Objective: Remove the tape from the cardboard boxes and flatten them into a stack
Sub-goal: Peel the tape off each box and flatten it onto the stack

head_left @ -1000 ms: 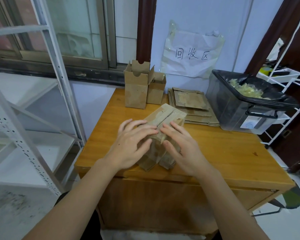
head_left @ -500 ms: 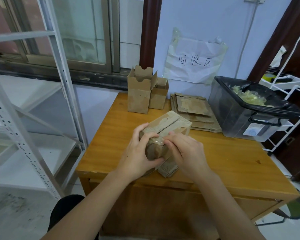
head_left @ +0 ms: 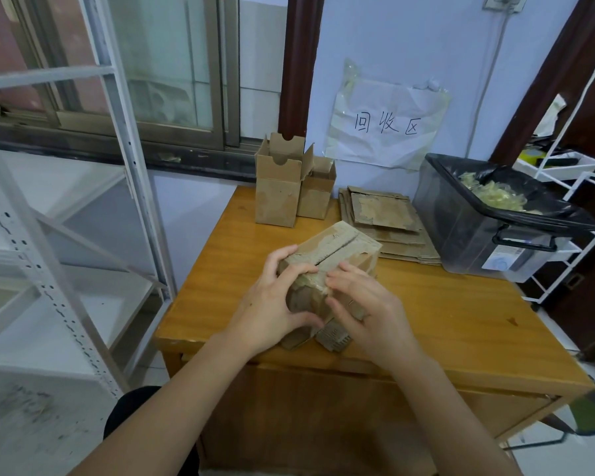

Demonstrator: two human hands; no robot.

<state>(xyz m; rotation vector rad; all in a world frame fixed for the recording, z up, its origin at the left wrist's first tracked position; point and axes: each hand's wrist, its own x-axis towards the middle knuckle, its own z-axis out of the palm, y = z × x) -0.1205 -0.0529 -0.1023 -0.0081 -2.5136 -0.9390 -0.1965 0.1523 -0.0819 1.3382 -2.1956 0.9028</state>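
Item: white metal shelving unit (head_left: 59,235), standing well to the left of my grip, off the table. Item: wooden table (head_left: 461,314), bearing everything that follows. Item: my left hand (head_left: 272,310), fingers and thumb curled round the left side and near end of the cardboard box (head_left: 337,249); thumb low on the near face, fingertips (head_left: 306,268) over the top edge. Item: the cardboard box itself, held between both my hands near the front edge of the table, tilted, its top flaps closed with a slit running along them away from me; a strip of clear tape (head_left: 310,281) crosses the near top edge, just between my two hands. Torn cardboard flaps stick out below my grip, resting on the table. Item: my right hand (head_left: 368,310), fingers bent against the right side of the near face, fingertips at the tape; whether they pinch the tape or only press on it I cannot tell. Item: two open upright boxes (head_left: 289,194), beyond my grip and slightly left, at the far edge of the table, touching each other. Item: flattened stack (head_left: 385,221) of cardboard, beyond my grip to the right. Item: dark plastic bin (head_left: 478,231) lined with a black bag, holding crumpled yellowish tape scraps (head_left: 495,195), far right of my grip, just beside the stack.
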